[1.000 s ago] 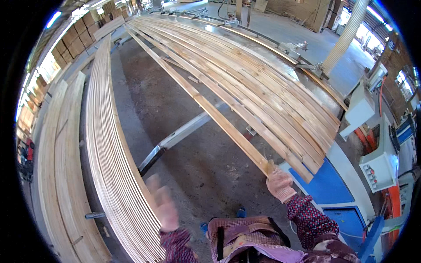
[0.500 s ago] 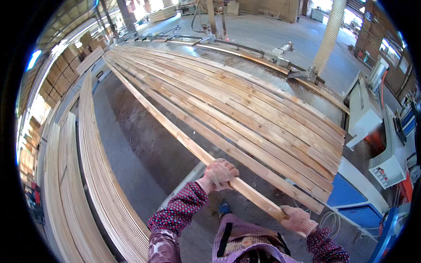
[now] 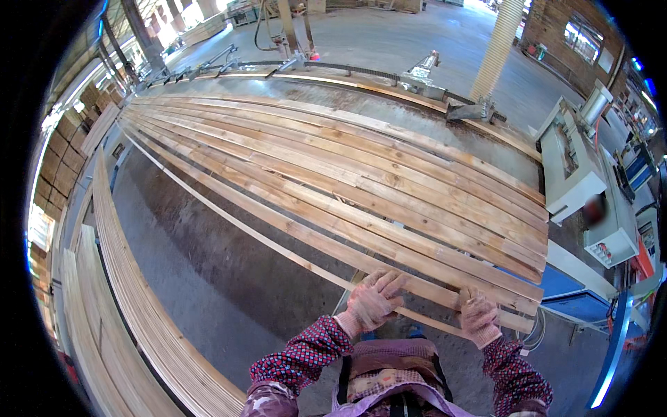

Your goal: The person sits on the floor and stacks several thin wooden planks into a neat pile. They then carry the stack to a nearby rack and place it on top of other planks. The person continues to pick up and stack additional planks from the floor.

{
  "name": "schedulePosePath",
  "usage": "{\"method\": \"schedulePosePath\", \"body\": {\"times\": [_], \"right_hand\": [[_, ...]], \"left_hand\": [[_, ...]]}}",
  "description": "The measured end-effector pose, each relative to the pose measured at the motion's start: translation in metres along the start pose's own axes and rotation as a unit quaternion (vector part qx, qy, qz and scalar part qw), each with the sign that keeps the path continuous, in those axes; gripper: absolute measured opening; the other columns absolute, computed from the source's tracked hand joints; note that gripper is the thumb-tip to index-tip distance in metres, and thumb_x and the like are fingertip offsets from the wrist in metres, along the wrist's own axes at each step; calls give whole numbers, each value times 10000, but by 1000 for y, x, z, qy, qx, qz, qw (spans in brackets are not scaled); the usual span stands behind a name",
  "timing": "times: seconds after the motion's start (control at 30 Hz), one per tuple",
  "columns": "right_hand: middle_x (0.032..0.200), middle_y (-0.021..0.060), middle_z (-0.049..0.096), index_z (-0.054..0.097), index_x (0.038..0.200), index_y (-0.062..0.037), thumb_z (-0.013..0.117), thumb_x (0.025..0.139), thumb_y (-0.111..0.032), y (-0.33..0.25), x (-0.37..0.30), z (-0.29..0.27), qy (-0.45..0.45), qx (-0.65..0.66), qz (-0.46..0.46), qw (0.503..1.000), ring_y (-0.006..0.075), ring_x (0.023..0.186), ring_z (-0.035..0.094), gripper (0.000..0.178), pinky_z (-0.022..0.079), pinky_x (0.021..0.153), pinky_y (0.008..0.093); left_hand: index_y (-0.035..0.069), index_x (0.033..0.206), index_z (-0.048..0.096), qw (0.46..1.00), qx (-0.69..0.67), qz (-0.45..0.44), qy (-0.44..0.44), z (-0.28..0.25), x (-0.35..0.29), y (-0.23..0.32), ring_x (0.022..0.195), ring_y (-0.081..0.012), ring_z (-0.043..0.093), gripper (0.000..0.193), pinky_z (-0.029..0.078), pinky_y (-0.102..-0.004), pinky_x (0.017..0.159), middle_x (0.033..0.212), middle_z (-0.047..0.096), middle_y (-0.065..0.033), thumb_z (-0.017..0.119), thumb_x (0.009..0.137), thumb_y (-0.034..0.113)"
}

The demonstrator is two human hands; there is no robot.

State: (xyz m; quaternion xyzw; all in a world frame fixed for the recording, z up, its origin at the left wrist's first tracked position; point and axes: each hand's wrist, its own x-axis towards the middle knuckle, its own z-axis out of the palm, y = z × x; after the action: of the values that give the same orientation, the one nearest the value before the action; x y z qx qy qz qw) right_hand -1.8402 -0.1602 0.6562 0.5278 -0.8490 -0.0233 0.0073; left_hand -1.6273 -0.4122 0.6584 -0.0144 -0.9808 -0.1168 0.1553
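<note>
A long, narrow wooden board [image 3: 278,251] is the nearest of the row and now shows only as a thin strip. My left hand [image 3: 374,302], in a pale pinkish work glove, is closed round it, with the fingertips against the neighbouring board [image 3: 278,221]. Near its right end my right hand [image 3: 479,317], gloved alike, grips it too, its fingers reaching over that neighbour's edge. The undersides of both hands are hidden. Beyond lie several more boards [image 3: 389,170] side by side, fanning out toward me.
Stacked long timber [image 3: 149,313] stands on my left. A white and grey machine [image 3: 573,163] with a blue-panelled frame [image 3: 577,306] stands at the right. Along the far side runs a rail with clamps [image 3: 420,80], beside a ribbed duct hose [image 3: 497,48].
Both hands have moved away from me and a little right, bringing the near board up close to its neighbour. The board has turned to a thinner strip, and the view has shifted.
</note>
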Motion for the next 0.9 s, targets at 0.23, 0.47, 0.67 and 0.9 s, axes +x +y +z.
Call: {"method": "schedulePosePath", "body": {"times": [0.23, 0.47, 0.67, 0.9], "right_hand": [[1057, 137, 727, 695, 1227, -44, 630, 896, -250, 14, 38, -69, -391, 270, -34, 879, 275, 928, 688, 396, 540, 826, 368], [891, 129, 697, 566, 1330, -29, 703, 840, -365, -23, 77, -80, -38, 15, -125, 991, 315, 894, 684, 610, 540, 730, 395], [954, 133, 644, 571, 1278, -62, 629, 861, -216, -23, 63, -11, -56, 49, -152, 985, 355, 1014, 651, 449, 549, 817, 437], [945, 140, 669, 718, 1079, -81, 679, 887, -327, 1, 68, -47, -246, 328, -175, 895, 295, 950, 673, 315, 542, 850, 409]], "left_hand": [[159, 1125, 646, 993, 54, -102, -31, -19, 6, 4, 1171, -291, 602, 534, 466, -455, 1028, 1209, 639, -89, 790, 717, 473], [164, 1066, 637, 966, 1, -121, -229, -20, 9, -3, 1009, -243, 670, 486, 523, -411, 879, 1030, 676, -27, 768, 756, 515], [153, 1391, 509, 989, 86, -108, -44, 10, -11, -8, 1312, -360, 498, 801, 412, -511, 1071, 1438, 482, -182, 732, 727, 541], [109, 1291, 569, 976, 56, -68, -201, -10, 8, -14, 1248, -290, 557, 715, 427, -494, 1062, 1427, 500, -140, 702, 771, 580]]}}
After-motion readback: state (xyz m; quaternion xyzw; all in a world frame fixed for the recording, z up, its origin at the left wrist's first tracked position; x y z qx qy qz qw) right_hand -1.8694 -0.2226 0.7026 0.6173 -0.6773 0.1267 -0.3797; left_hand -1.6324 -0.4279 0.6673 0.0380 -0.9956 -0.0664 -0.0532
